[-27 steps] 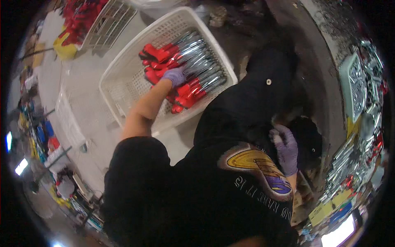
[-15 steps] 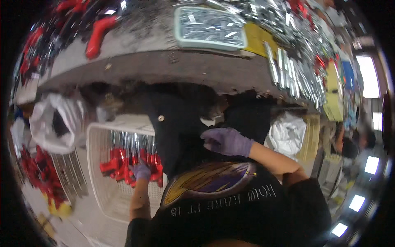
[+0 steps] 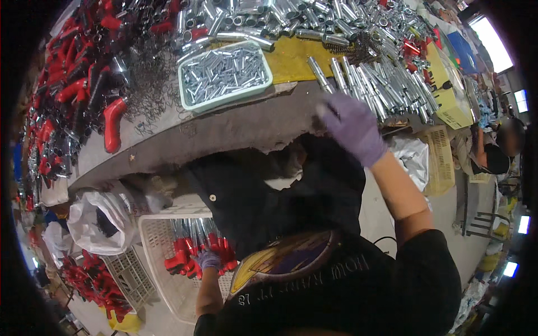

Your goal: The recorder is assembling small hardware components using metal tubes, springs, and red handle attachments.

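- On the front of the person's black T-shirt [image 3: 358, 302] there is one line of pale lettering [image 3: 302, 284], in thin, decorated letters of Latin kind.
- This line is placed just beside the yellow and purple graphic [image 3: 286, 259], and it climbs slantwise toward the right of the view.
- Some of its letters are possible to distinguish, but others are blurred by the folds of the cloth.
- On the yellow box [image 3: 446, 109] at the table's right end, dark marks are visible; whether they are writing, I cannot tell.
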`<control>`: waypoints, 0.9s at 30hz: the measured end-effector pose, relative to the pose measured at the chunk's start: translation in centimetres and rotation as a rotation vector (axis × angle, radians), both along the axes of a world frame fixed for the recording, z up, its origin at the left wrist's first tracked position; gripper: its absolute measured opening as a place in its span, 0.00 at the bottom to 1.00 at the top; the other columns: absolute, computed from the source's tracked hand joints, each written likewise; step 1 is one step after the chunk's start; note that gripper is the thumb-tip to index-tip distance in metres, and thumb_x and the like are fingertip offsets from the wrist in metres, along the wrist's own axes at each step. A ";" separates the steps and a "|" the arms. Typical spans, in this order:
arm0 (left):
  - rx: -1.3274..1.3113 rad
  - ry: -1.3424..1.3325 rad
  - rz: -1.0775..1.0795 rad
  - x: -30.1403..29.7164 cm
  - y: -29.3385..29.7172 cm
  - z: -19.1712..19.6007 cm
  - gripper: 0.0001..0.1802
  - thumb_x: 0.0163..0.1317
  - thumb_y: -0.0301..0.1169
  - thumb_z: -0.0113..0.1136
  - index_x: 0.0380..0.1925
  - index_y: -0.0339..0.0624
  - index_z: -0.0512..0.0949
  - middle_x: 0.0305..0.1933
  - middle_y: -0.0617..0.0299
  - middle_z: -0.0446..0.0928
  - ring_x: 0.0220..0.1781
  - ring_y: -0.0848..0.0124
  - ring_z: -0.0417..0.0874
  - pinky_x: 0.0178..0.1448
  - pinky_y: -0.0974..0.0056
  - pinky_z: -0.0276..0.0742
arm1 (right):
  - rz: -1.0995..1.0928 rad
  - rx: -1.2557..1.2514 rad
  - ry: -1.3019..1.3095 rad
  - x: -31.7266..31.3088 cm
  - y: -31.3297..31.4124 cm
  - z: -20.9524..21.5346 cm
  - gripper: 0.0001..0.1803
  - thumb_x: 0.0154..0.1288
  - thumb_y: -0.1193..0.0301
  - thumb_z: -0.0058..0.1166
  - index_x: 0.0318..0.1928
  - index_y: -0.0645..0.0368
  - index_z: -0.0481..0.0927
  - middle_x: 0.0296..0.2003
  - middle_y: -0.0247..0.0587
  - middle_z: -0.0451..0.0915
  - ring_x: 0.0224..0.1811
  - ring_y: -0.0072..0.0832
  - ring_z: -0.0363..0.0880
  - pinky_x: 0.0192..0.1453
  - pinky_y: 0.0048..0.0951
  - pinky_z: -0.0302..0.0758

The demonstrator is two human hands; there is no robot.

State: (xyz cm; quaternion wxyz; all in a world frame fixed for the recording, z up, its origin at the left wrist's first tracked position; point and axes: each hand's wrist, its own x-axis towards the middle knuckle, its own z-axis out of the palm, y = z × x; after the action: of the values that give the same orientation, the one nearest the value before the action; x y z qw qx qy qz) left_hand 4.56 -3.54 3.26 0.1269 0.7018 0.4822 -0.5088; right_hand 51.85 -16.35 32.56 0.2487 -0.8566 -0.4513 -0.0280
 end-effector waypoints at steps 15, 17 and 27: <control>-0.270 -1.887 0.252 22.6 1.1 24.5 0.30 0.55 0.31 0.59 0.58 0.44 0.62 0.49 0.51 0.74 0.54 0.64 0.74 0.58 0.62 0.67 | 0.076 -0.245 0.032 2.6 5.1 5.4 0.22 0.53 0.68 0.52 0.50 0.61 0.69 0.41 0.50 0.75 0.46 0.40 0.75 0.51 0.37 0.69; -0.446 -2.028 0.380 26.8 0.7 25.2 0.37 0.56 0.31 0.58 0.64 0.45 0.51 0.55 0.49 0.69 0.58 0.63 0.70 0.61 0.63 0.64 | 0.305 -0.069 0.531 0.8 5.3 6.6 0.25 0.54 0.68 0.53 0.53 0.61 0.69 0.39 0.44 0.76 0.43 0.29 0.76 0.49 0.30 0.70; -1.444 -1.837 1.398 30.2 1.9 24.0 0.23 0.58 0.42 0.57 0.52 0.54 0.62 0.31 0.68 0.69 0.25 0.78 0.74 0.26 0.68 0.75 | 0.455 -0.063 0.050 3.3 17.8 3.6 0.18 0.56 0.65 0.51 0.48 0.52 0.75 0.43 0.40 0.77 0.42 0.35 0.77 0.46 0.32 0.73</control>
State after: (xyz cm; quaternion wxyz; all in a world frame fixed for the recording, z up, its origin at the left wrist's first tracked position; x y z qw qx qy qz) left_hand 34.73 -1.60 27.28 0.9641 0.1737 0.1051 0.1709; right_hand 55.12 1.49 36.19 0.2327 -0.7404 -0.6273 0.0641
